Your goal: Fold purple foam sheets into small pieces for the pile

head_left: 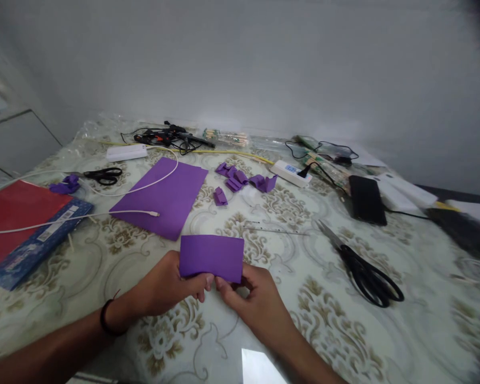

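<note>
Above the table [280,325], toward its near edge, a purple paper rectangle [212,257] is held in both hands. Its left end is grasped by the left hand [172,281] and its right end by the right hand [258,292]; the thumb tips are placed near each other at the lower edge. Toward the far edge, a larger purple sheet [164,194] is laid flat, with folded purple paper pieces [237,180] grouped beside it. Toward the right edge, black-handled scissors [350,257] are placed, with blades pointed toward the far edge.
</note>
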The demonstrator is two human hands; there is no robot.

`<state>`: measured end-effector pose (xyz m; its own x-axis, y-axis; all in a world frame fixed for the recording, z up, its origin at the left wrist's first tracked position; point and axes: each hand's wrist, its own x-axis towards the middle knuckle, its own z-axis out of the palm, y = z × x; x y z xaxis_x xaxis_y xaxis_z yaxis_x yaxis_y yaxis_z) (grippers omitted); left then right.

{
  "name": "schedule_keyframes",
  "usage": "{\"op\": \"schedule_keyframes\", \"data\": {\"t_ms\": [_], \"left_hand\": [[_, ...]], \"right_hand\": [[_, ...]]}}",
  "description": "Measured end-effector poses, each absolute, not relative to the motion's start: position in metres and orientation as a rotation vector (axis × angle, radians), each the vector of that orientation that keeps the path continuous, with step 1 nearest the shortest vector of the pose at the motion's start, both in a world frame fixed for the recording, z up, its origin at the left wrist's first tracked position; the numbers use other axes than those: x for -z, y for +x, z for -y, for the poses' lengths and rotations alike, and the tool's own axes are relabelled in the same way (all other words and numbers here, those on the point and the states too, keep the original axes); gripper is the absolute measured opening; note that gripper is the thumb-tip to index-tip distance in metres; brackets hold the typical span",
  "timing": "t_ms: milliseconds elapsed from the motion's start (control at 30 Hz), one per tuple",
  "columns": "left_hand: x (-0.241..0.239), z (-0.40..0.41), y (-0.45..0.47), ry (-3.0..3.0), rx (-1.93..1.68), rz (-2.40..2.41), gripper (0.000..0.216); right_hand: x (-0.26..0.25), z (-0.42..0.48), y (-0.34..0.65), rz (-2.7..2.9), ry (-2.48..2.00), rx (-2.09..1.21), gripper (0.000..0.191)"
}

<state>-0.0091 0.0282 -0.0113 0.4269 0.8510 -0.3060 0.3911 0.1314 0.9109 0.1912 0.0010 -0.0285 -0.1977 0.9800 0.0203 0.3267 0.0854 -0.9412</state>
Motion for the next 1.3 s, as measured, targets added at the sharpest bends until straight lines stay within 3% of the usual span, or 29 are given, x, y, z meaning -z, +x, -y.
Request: {"op": "schedule_keyframes", "data": {"t_ms": [667,1067,1300], "left_hand": [[0.01,-0.029,-0.015,1.481,-0.626,-1.182,0.028],[0.003,-0.03,-0.012,1.468,-0.53,-1.114,0.032],[0.012,-0.031,-0.015,1.48,-0.53,-1.146,0.034]], "right_hand": [[0.018,-0.012,0.211,1.493,-1.373,-1.075,0.009],[0.021,-0.005,0.2,1.506,-1.335,-1.385,0.029],[0.022,-0.005,0.202,1.54,-1.386,-1.293,0.027]]}}
